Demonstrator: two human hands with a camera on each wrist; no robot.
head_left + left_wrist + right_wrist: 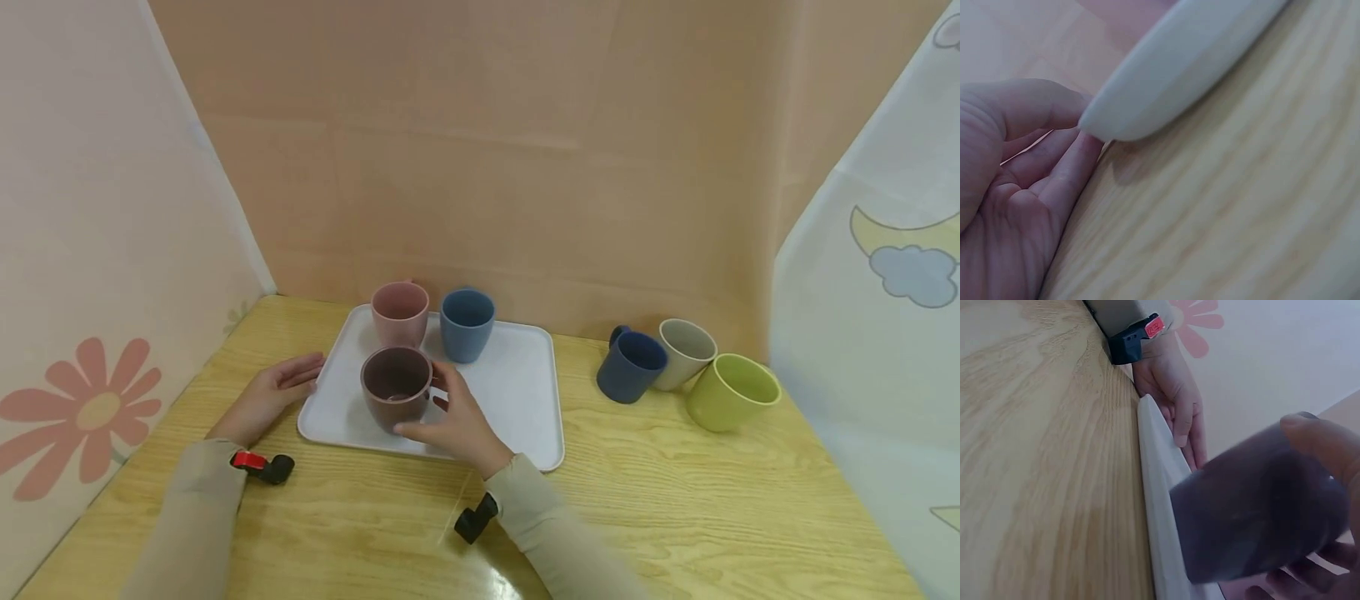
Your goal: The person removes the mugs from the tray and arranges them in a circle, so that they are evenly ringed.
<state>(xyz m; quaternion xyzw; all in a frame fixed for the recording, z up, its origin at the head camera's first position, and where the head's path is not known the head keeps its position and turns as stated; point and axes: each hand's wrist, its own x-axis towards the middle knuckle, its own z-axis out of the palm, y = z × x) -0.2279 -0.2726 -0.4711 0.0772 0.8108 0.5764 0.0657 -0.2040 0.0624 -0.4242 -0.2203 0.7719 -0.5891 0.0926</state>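
Note:
My right hand (467,422) holds a dark brown mug (393,410) by its side, above the near left part of a white tray (517,408). In the right wrist view the brown mug (1260,506) is blurred, and I cannot tell if its base touches the tray. At the tray's left edge lies my left hand (272,393), its fingers extended. The left wrist view has this hand (1029,169) touching the tray's rim (1147,81). Behind the brown mug, a pink mug (400,312) and a blue mug (467,327) stand upright on the tray.
Right of the tray, a navy mug (630,368), a beige mug (684,354) and a yellow-green mug (731,393) stand close together on the wooden table (675,500). A brown backdrop (525,167) rises along the back edge, with patterned sheets at both sides.

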